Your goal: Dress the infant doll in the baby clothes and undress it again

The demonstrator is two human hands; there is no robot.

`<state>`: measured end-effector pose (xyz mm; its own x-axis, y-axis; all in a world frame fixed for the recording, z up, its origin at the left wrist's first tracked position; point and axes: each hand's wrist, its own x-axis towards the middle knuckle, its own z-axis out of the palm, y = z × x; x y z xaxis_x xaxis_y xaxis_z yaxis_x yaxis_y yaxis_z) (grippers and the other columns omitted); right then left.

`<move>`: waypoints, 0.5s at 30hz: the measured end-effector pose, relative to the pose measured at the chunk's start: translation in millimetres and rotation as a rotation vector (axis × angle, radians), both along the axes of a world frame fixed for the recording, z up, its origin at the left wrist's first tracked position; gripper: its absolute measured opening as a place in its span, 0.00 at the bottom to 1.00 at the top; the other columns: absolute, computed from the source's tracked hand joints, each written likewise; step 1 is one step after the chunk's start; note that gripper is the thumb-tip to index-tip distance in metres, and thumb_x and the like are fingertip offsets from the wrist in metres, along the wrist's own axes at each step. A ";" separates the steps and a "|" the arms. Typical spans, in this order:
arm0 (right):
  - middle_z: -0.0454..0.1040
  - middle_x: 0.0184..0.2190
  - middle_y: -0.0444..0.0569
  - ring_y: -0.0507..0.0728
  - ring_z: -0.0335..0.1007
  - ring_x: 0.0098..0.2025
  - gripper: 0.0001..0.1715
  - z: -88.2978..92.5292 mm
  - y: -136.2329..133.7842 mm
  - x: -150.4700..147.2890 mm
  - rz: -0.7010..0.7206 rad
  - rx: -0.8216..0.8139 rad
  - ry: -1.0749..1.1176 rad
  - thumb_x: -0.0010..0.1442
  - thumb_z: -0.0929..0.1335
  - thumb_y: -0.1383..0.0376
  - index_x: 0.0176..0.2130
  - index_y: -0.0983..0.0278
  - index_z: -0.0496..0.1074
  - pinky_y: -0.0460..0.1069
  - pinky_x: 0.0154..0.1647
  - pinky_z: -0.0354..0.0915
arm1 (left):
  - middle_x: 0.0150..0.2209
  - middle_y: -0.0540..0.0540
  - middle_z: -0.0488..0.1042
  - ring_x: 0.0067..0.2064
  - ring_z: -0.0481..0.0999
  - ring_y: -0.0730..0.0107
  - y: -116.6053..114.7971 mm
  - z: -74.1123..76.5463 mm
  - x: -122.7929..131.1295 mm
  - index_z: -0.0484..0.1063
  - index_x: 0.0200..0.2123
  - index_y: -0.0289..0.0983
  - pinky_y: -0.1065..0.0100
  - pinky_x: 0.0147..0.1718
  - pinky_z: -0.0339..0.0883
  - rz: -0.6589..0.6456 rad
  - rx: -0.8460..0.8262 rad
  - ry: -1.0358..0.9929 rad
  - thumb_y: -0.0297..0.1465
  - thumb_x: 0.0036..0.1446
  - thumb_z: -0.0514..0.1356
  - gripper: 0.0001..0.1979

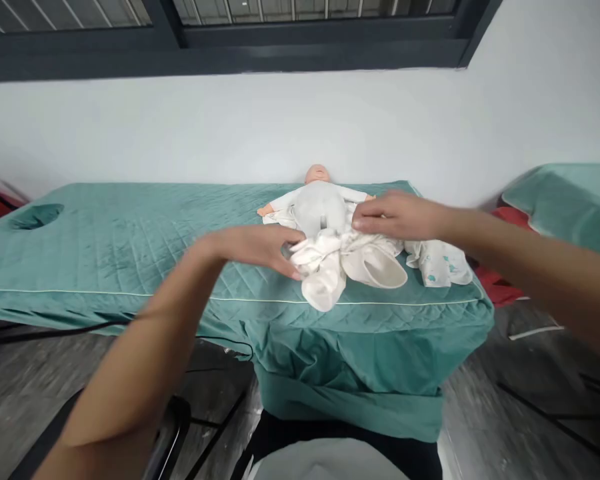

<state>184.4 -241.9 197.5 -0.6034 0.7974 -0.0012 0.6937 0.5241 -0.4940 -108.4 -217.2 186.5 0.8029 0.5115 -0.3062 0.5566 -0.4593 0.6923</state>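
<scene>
White cloth pants (pixel 360 257) partly hide the pink-headed doll (pixel 320 202); left hand (pixel 263 248) loosely holds them, right hand (pixel 403 217) pinches them, beside blue-spotted white cloth (pixel 443 263).

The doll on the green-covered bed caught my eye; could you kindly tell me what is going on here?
A person is handling a white garment at the lower body of a doll, which lies face up on the green-covered bed, head toward the wall. The left hand is at one side of the garment, the right hand at the other. A patterned cloth lies to the right.
</scene>
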 end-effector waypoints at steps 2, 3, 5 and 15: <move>0.65 0.21 0.42 0.52 0.61 0.26 0.30 27.9 4.7 -2.3 0.010 0.129 -0.101 0.65 0.63 0.40 0.29 0.60 0.72 0.50 0.31 0.55 | 0.34 0.49 0.76 0.37 0.74 0.63 7.1 39.0 4.5 0.77 0.37 0.40 0.69 0.34 0.63 -0.017 0.199 0.125 0.44 0.47 0.69 0.17; 0.65 0.21 0.41 0.52 0.62 0.26 0.30 40.8 6.4 -3.7 0.014 0.191 -0.129 0.65 0.63 0.40 0.29 0.60 0.73 0.50 0.32 0.56 | 0.32 0.50 0.75 0.36 0.74 0.63 8.7 56.1 7.6 0.77 0.36 0.40 0.68 0.35 0.63 0.007 0.286 0.165 0.44 0.49 0.67 0.15; 0.66 0.21 0.41 0.52 0.65 0.28 0.31 64.0 8.8 -6.7 0.013 0.305 -0.165 0.64 0.63 0.38 0.30 0.60 0.75 0.50 0.34 0.57 | 0.28 0.50 0.71 0.36 0.75 0.61 8.7 83.2 14.2 0.75 0.31 0.39 0.66 0.37 0.64 0.052 0.449 0.195 0.42 0.52 0.64 0.12; 0.74 0.27 0.42 0.56 0.74 0.37 0.26 112.9 10.3 -26.6 -0.074 0.296 -0.358 0.58 0.72 0.41 0.32 0.61 0.78 0.54 0.43 0.67 | 0.30 0.52 0.64 0.46 0.75 0.60 -5.4 99.1 32.8 0.68 0.30 0.31 0.45 0.52 0.62 0.222 0.854 -0.298 0.21 0.53 0.55 0.03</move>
